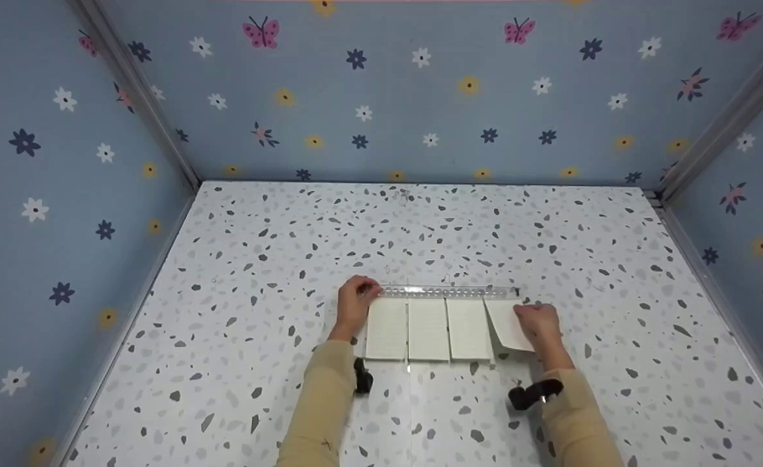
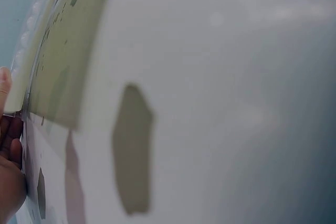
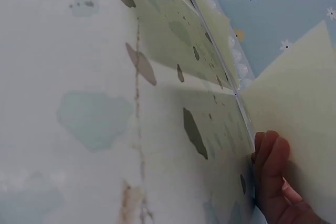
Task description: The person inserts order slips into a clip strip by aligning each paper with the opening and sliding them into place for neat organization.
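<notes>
Several pale cream paper sheets hang side by side in a row below a clear plastic strip with round bumps along it. At the strip's left end, my left hand pinches the corner, the thumb on one face and fingers behind in the left wrist view. My right hand grips the outer edge of the rightmost sheet, which is swung out to the right with its lower edge tilted. The right wrist view shows this sheet raised at an angle, fingers curled at its edge.
A white speckled table spreads beneath the hands. Blue patterned panels enclose its back and both sides. Each forearm wears a tan sleeve, and a black wrist camera sits at each wrist.
</notes>
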The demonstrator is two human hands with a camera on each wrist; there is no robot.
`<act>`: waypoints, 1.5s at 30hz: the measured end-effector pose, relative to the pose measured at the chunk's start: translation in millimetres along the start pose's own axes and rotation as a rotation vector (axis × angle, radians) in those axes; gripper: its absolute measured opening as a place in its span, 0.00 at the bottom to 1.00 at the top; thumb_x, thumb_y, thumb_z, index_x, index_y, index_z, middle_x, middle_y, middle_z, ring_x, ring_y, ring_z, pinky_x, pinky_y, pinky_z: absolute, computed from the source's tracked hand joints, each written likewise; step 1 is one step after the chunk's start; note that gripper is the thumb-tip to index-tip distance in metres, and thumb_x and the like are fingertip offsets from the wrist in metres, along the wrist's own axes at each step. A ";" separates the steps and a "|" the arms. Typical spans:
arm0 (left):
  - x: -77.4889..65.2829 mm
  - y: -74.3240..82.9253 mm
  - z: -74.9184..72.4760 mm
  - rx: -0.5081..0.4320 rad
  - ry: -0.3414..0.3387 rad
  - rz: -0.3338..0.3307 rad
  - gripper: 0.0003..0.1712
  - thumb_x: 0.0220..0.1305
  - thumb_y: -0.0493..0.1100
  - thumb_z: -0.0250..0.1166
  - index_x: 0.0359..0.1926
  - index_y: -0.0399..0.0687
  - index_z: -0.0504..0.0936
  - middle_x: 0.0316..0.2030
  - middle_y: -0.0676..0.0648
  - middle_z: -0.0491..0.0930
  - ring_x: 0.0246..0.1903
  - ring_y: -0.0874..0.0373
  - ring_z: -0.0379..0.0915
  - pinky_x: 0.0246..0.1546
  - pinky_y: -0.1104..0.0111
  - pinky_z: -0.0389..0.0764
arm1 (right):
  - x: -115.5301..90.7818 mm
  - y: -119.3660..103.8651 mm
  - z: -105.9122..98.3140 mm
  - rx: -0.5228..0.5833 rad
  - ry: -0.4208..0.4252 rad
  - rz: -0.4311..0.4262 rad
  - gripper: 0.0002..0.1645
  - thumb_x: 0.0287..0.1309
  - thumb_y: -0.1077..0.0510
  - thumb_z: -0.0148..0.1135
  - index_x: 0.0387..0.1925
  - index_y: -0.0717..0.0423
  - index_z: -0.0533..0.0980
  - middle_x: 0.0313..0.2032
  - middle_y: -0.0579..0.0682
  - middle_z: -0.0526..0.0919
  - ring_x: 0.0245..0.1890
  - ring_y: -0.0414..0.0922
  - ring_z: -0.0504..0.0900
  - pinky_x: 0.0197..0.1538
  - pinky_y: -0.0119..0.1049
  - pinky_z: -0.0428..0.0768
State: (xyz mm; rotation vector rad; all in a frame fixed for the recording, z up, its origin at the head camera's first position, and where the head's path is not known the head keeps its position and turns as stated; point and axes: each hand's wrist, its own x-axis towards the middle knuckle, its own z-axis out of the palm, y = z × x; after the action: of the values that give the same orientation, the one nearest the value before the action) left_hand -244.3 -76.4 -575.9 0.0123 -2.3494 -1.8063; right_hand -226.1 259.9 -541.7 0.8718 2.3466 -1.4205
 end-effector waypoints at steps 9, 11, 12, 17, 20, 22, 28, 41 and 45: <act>-1.1 -3.8 -0.9 0.000 0.004 0.088 0.06 0.52 0.33 0.64 0.31 0.34 0.78 0.29 0.45 0.76 0.32 0.54 0.70 0.37 0.65 0.70 | -3.3 0.2 0.0 -0.044 0.026 -0.034 0.31 0.57 0.51 0.49 0.56 0.70 0.61 0.53 0.65 0.66 0.53 0.57 0.65 0.54 0.46 0.64; -1.2 -3.8 -1.0 0.000 0.003 0.089 0.06 0.52 0.33 0.64 0.31 0.34 0.78 0.29 0.45 0.76 0.33 0.54 0.70 0.38 0.65 0.70 | -5.2 0.2 -1.1 -0.055 0.024 -0.042 0.31 0.58 0.51 0.49 0.56 0.70 0.61 0.53 0.65 0.66 0.53 0.57 0.66 0.54 0.45 0.64; -1.2 -3.9 -1.0 0.000 0.002 0.088 0.06 0.52 0.34 0.64 0.31 0.34 0.78 0.30 0.45 0.76 0.33 0.54 0.70 0.38 0.65 0.70 | -6.2 0.2 -1.7 -0.061 0.023 -0.048 0.30 0.58 0.51 0.48 0.56 0.70 0.62 0.53 0.65 0.66 0.52 0.56 0.66 0.54 0.45 0.65; -0.9 -4.1 -0.9 0.009 -0.001 0.077 0.06 0.53 0.34 0.63 0.32 0.35 0.77 0.30 0.45 0.76 0.34 0.54 0.70 0.39 0.65 0.70 | -9.2 1.3 -6.4 -0.027 0.009 -0.065 0.28 0.57 0.54 0.48 0.53 0.71 0.64 0.51 0.65 0.67 0.51 0.56 0.67 0.53 0.45 0.66; -0.7 -3.7 -0.7 0.012 -0.001 0.072 0.06 0.53 0.34 0.63 0.33 0.35 0.77 0.31 0.45 0.76 0.34 0.54 0.70 0.39 0.65 0.70 | -10.1 2.9 -8.6 0.004 0.009 -0.070 0.27 0.57 0.56 0.48 0.53 0.72 0.63 0.51 0.66 0.67 0.51 0.56 0.67 0.53 0.44 0.66; -0.4 -3.8 -0.6 0.006 0.001 0.070 0.06 0.52 0.34 0.63 0.32 0.35 0.77 0.30 0.45 0.76 0.34 0.54 0.70 0.40 0.65 0.70 | -10.6 4.0 -9.8 -0.009 0.022 -0.089 0.27 0.57 0.55 0.48 0.53 0.72 0.64 0.51 0.67 0.67 0.51 0.56 0.68 0.52 0.44 0.68; 1.2 -5.9 -0.3 -0.007 0.001 0.049 0.06 0.52 0.34 0.64 0.32 0.36 0.78 0.30 0.46 0.76 0.33 0.55 0.70 0.39 0.66 0.70 | -12.7 6.2 -13.6 -0.035 0.043 -0.110 0.25 0.57 0.55 0.50 0.50 0.71 0.68 0.47 0.65 0.72 0.43 0.52 0.72 0.36 0.32 0.74; 0.9 -6.2 -2.0 0.035 -0.010 0.014 0.07 0.52 0.37 0.64 0.33 0.39 0.78 0.30 0.49 0.76 0.34 0.57 0.69 0.39 0.66 0.69 | -11.6 12.2 -18.8 0.054 0.076 -0.198 0.19 0.56 0.59 0.52 0.45 0.72 0.71 0.31 0.58 0.79 0.22 0.38 0.77 0.24 0.27 0.74; 1.4 -5.9 -2.1 0.063 -0.018 0.010 0.08 0.53 0.38 0.64 0.35 0.39 0.78 0.32 0.49 0.75 0.34 0.58 0.69 0.40 0.67 0.69 | -10.9 11.0 -18.7 0.039 0.087 -0.225 0.19 0.58 0.58 0.51 0.45 0.70 0.71 0.33 0.58 0.78 0.26 0.40 0.76 0.29 0.28 0.75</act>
State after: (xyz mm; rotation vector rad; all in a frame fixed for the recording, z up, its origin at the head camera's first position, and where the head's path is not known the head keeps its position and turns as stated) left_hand -246.0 -80.1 -580.9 -0.0075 -2.4137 -1.7341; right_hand -209.3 276.0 -534.9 0.7106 2.5581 -1.5459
